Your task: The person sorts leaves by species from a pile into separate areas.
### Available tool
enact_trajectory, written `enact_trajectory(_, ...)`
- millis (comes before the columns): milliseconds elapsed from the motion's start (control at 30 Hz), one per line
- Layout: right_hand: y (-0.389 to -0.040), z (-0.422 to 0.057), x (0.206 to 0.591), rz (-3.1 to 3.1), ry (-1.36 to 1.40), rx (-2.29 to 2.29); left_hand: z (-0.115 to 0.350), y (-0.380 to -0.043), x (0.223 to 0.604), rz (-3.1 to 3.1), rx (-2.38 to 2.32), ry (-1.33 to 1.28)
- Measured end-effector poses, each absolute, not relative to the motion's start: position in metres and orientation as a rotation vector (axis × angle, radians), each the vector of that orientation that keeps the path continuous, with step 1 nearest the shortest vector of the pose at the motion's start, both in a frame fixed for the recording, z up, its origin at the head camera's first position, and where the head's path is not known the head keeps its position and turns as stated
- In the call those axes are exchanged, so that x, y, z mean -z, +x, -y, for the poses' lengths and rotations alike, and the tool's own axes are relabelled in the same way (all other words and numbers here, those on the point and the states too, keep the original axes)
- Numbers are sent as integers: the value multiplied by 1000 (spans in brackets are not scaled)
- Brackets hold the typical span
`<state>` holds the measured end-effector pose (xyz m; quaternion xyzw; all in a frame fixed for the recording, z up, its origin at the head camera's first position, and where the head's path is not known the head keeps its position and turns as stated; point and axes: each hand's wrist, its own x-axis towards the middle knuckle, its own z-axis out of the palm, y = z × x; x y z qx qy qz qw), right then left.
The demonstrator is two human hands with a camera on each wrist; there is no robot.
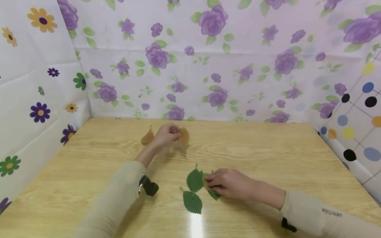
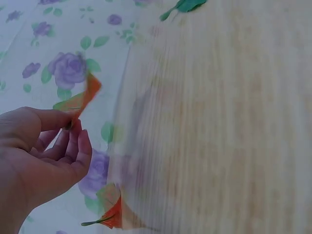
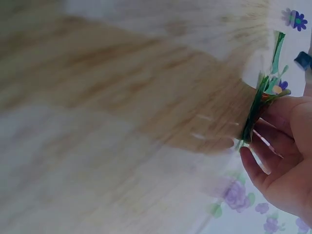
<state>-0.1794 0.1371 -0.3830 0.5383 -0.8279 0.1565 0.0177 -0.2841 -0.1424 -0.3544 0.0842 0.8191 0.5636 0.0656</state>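
Between thumb and fingertips, my left hand (image 1: 166, 135) pinches an orange-and-green leaf (image 1: 184, 137), raised over the back of the table. Beside that hand, a second brownish-orange leaf (image 1: 147, 137) lies to the left; in the left wrist view this leaf (image 2: 113, 214) shows a dark stem. My right hand (image 1: 230, 183) holds a yellowish-green leaf (image 1: 206, 181) in its fingertips, low over the green leaves. One toothed green leaf (image 1: 194, 180) lies just left of it, another green leaf (image 1: 192, 202) nearer me. A third green leaf (image 1: 214, 195) is partly hidden under the right hand.
The wooden table (image 1: 268, 148) reaches back to a cloth (image 1: 190, 82) printed with purple roses. Patterned cloths also hang at the left and right sides. A black wrist camera (image 1: 148, 185) sits at the left sleeve.
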Motion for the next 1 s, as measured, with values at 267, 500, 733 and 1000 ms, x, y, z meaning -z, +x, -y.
enact_trajectory(267, -182, -134, 385, 2489, 1669, -426, 141, -302, 353, -2651, -1485, 272)
enact_trajectory(500, -183, -133, 386, 2501, 1667, -423, 141, -309, 358, -2764, -1364, 222)
enact_trajectory(733, -184, -130, 384, 2492, 1683, -471, 139, -317, 367, -2795, -1368, 209)
enact_trajectory(1000, -182, -130, 383, 2591, 1587, -508, 142, -318, 376, -2835, -1314, 236)
